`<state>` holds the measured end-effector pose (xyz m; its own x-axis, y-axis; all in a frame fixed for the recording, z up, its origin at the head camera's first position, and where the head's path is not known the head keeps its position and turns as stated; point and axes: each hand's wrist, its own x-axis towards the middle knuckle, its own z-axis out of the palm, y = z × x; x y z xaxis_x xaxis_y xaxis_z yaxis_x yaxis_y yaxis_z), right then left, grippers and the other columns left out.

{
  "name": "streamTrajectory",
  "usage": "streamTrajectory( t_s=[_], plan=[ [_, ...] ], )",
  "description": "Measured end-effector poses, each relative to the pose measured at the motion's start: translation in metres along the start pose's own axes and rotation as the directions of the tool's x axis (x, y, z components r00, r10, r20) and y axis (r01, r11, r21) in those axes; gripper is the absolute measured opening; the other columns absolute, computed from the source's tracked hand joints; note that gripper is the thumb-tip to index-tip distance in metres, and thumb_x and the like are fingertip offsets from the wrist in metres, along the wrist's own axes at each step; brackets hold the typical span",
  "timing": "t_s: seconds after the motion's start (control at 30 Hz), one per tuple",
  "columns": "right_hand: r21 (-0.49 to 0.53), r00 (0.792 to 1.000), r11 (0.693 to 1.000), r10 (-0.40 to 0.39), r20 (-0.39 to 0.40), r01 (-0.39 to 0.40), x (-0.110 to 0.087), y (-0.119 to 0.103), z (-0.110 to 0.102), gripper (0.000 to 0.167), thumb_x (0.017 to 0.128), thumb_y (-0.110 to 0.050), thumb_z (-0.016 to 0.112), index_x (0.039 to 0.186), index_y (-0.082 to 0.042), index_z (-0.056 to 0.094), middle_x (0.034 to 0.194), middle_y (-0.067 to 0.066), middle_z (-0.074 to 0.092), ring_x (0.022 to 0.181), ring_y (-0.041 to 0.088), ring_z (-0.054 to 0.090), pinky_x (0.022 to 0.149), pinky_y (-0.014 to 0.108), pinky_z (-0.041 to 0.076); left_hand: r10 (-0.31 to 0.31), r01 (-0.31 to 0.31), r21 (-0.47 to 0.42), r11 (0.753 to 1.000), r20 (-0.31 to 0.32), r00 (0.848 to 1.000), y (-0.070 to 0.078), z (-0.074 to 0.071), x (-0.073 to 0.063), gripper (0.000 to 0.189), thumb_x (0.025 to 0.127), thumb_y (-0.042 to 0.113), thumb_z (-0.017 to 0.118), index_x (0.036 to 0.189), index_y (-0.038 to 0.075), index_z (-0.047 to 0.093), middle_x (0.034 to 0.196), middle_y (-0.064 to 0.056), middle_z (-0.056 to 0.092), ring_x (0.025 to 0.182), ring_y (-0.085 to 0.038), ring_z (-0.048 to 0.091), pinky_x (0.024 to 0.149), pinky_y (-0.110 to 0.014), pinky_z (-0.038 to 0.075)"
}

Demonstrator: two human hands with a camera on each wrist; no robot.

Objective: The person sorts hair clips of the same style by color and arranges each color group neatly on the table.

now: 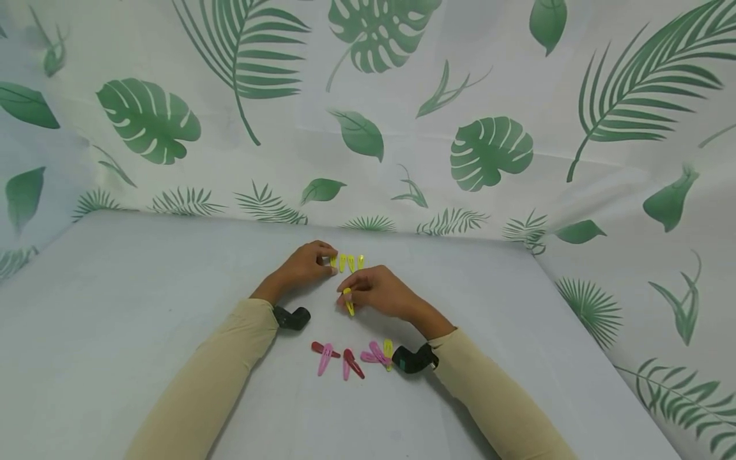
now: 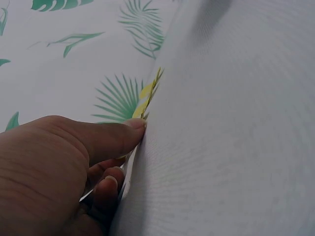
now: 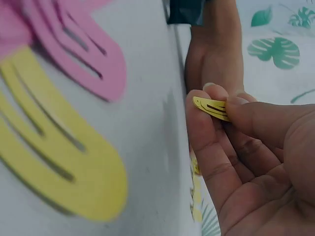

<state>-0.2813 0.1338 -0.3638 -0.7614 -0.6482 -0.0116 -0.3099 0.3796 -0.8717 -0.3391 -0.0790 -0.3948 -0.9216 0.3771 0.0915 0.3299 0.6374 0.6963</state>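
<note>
My right hand (image 1: 381, 291) pinches a yellow snap hair clip (image 1: 349, 303) between thumb and fingers, raised over the table. In the right wrist view that clip (image 3: 210, 107) points out past the thumb. Farther back, several yellow hair clips (image 1: 351, 262) lie side by side in a short row. At the row's left end, my left hand (image 1: 305, 265) pinches the outermost yellow clip (image 1: 333, 261) with thumb and finger, low at the table surface. The left thumb covers part of it in the left wrist view.
Nearer the body lie loose hair clips: a red one (image 1: 318, 347) crossed with a pink one (image 1: 324, 361), another red and pink pair (image 1: 353, 364), and pink clips (image 1: 375, 353) beside a yellow one (image 1: 388, 348). A leaf-print cloth (image 1: 402, 153) hangs behind the white table (image 1: 276, 396).
</note>
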Motion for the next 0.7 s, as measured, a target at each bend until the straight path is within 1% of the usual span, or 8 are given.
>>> streamTrajectory(
  t_s=[0.03, 0.13, 0.37, 0.57, 0.7],
  plan=[
    [0.015, 1.000, 1.000, -0.001, -0.009, 0.001, -0.001, -0.003, -0.001, 0.019, 0.095, 0.002, 0.057, 0.111, 0.006, 0.067, 0.094, 0.010, 0.073, 0.086, 0.021, 0.069, 0.076, 0.035, 0.054, 0.006, -0.006, 0.004, 1.000, -0.003, 1.000, 0.000, 0.000, 0.000, 0.046, 0.091, 0.016, 0.069, 0.133, 0.000, 0.058, 0.134, -0.014, 0.053, 0.103, -0.025, 0.053, 0.089, -0.039, 0.044],
    [0.035, 0.999, 0.999, -0.004, -0.043, 0.006, 0.000, -0.001, -0.005, 0.019, 0.095, 0.001, 0.058, 0.112, 0.008, 0.065, 0.095, 0.012, 0.072, 0.086, 0.024, 0.069, 0.076, 0.036, 0.055, 0.019, -0.019, 0.013, 1.000, -0.008, 1.000, 0.000, 0.001, 0.000, 0.046, 0.091, 0.016, 0.069, 0.133, -0.001, 0.058, 0.134, -0.015, 0.053, 0.102, -0.025, 0.054, 0.089, -0.039, 0.044],
    [0.065, 0.991, 0.998, 0.031, -0.133, -0.023, 0.003, 0.006, -0.016, 0.022, 0.096, -0.001, 0.059, 0.115, 0.009, 0.063, 0.098, 0.013, 0.072, 0.087, 0.023, 0.070, 0.076, 0.036, 0.055, 0.031, -0.031, 0.010, 0.999, -0.014, 0.999, 0.000, 0.001, 0.000, 0.047, 0.091, 0.016, 0.070, 0.133, -0.001, 0.058, 0.135, -0.015, 0.053, 0.101, -0.025, 0.054, 0.088, -0.039, 0.044],
    [0.069, 0.977, 0.997, 0.050, -0.206, -0.036, 0.006, 0.010, -0.025, 0.019, 0.095, -0.002, 0.060, 0.111, 0.006, 0.066, 0.098, 0.014, 0.072, 0.086, 0.023, 0.070, 0.077, 0.038, 0.055, 0.044, -0.044, 0.007, 0.999, -0.016, 0.999, 0.000, 0.000, -0.001, 0.047, 0.090, 0.016, 0.070, 0.132, -0.002, 0.058, 0.134, -0.016, 0.053, 0.100, -0.025, 0.054, 0.086, -0.039, 0.044],
    [0.053, 0.973, 0.998, 0.051, -0.225, -0.040, 0.009, 0.013, -0.028, 0.016, 0.095, -0.002, 0.061, 0.109, 0.004, 0.067, 0.098, 0.015, 0.072, 0.085, 0.023, 0.070, 0.076, 0.037, 0.055, 0.042, -0.042, 0.009, 0.999, -0.014, 0.999, 0.000, 0.000, -0.001, 0.047, 0.090, 0.015, 0.070, 0.132, -0.002, 0.058, 0.134, -0.016, 0.053, 0.101, -0.025, 0.054, 0.087, -0.039, 0.044]
  ],
)
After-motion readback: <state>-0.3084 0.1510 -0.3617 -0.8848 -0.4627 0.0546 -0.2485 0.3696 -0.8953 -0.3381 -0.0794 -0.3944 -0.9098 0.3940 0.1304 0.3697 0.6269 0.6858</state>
